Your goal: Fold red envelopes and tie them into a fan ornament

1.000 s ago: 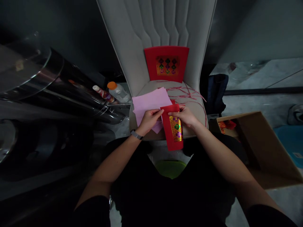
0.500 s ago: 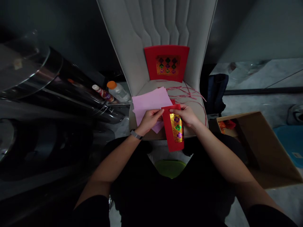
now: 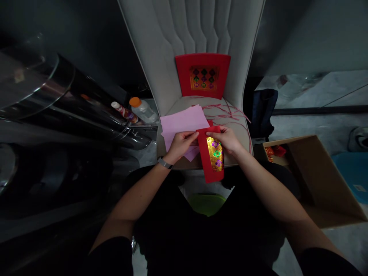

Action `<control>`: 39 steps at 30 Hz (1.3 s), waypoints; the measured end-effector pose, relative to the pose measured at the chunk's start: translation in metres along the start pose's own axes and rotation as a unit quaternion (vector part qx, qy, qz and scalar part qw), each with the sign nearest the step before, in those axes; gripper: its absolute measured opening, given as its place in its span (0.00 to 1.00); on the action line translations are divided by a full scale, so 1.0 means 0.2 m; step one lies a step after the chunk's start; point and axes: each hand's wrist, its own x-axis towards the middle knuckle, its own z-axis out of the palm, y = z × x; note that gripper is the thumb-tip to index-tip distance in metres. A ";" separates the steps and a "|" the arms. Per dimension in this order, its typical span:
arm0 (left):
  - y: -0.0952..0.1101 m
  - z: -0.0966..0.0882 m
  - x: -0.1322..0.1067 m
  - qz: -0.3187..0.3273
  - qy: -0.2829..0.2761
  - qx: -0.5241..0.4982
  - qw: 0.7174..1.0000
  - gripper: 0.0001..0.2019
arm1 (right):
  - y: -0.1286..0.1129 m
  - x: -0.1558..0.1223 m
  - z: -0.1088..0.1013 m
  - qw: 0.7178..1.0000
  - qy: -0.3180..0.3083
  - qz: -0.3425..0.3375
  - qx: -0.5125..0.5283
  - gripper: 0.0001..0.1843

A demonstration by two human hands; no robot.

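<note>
Between my hands hangs a folded sheet of red paper (image 3: 203,157) with a shiny gold panel of coloured diamond shapes. My left hand (image 3: 181,146) pinches its upper left corner. At the upper right, my right hand (image 3: 228,140) grips the edge with the thumb on the front. Under and beside my left hand lie pink paper sheets (image 3: 184,122) on the chair seat. Another red sheet (image 3: 202,59) with a gold square leans against the chair's backrest. Pink-red strings (image 3: 227,112) lie loose on the seat behind my right hand.
The grey padded chair (image 3: 192,23) stands before me. To its left are an orange-capped bottle (image 3: 143,111) and a smaller white-capped bottle (image 3: 126,114). An open cardboard box (image 3: 324,176) with red and gold items sits to the right, beside a blue container (image 3: 350,168).
Both hands keep their hold on the red paper, which is almost in the same place. Its gold panel catches the light slightly differently.
</note>
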 end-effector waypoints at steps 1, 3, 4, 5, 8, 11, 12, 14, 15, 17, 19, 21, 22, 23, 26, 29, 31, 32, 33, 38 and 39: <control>0.00 0.00 0.00 0.001 0.001 0.000 1.000 0.25 | 0.00 0.00 0.00 1.000 -0.001 0.000 0.003 0.20; 0.01 0.00 0.00 0.002 0.002 -0.002 1.000 0.25 | -0.01 -0.01 0.00 1.000 -0.006 0.000 0.011 0.21; 0.01 0.00 0.00 0.000 0.003 -0.004 1.000 0.25 | -0.02 -0.01 0.00 1.000 -0.010 0.002 0.017 0.21; 0.01 0.00 0.00 -0.003 0.005 -0.004 1.000 0.25 | -0.02 -0.01 0.01 1.000 -0.014 0.005 0.022 0.21; 0.00 -0.02 0.01 -0.020 0.014 0.000 1.000 0.25 | -0.03 -0.01 0.01 0.999 0.008 0.004 0.040 0.21; -0.01 -0.04 0.03 -0.038 0.013 0.001 0.999 0.26 | -0.03 0.00 0.01 0.996 0.069 -0.013 0.050 0.21; -0.01 -0.04 0.04 -0.041 0.012 0.002 0.999 0.26 | -0.02 0.01 0.01 0.996 0.076 -0.016 0.049 0.21; -0.01 -0.05 0.04 -0.041 0.011 0.008 0.999 0.25 | -0.02 0.02 0.00 0.997 0.070 -0.021 0.040 0.20; -0.01 -0.04 0.04 -0.040 0.010 0.012 0.999 0.25 | -0.02 0.02 0.00 0.997 0.067 -0.027 0.036 0.20; 0.01 -0.04 0.03 -0.037 0.008 0.014 0.999 0.25 | -0.03 0.02 -0.01 0.997 0.064 -0.040 0.032 0.19; 0.03 -0.03 0.01 -0.035 0.011 0.011 0.999 0.26 | -0.04 0.02 -0.01 0.997 0.057 -0.045 0.029 0.19; 0.04 -0.02 0.00 -0.035 0.016 0.010 0.999 0.26 | -0.05 0.01 -0.02 0.997 0.055 -0.050 0.023 0.20; 0.04 -0.02 -0.01 -0.034 0.018 0.011 0.999 0.26 | -0.06 0.01 -0.02 0.997 0.056 -0.050 0.018 0.20; 0.04 -0.02 -0.01 -0.031 0.020 0.012 0.999 0.26 | -0.06 0.01 -0.03 0.997 0.055 -0.044 0.014 0.21; 0.04 -0.03 0.01 -0.019 0.029 0.018 0.999 0.26 | -0.05 0.02 -0.04 0.999 0.036 -0.011 0.000 0.22; 0.03 -0.05 0.02 -0.012 0.030 0.032 0.999 0.25 | -0.03 0.04 -0.06 0.998 0.051 -0.024 -0.012 0.22; 0.04 -0.06 0.03 -0.007 0.034 0.038 0.999 0.24 | -0.02 0.05 -0.08 0.998 0.053 -0.033 -0.023 0.22; 0.04 -0.07 0.04 -0.005 0.038 0.040 0.998 0.24 | -0.02 0.06 -0.09 0.998 0.050 -0.031 -0.031 0.22; 0.04 -0.07 0.04 -0.004 0.040 0.040 0.998 0.24 | -0.02 0.06 -0.09 0.998 0.049 -0.029 -0.041 0.22; 0.03 -0.08 0.05 -0.005 0.048 0.044 0.998 0.23 | -0.04 0.04 -0.09 0.998 0.053 -0.012 -0.044 0.21; 0.03 -0.08 0.05 -0.005 0.051 0.042 0.998 0.23 | -0.05 0.03 -0.09 0.998 0.048 -0.003 -0.042 0.21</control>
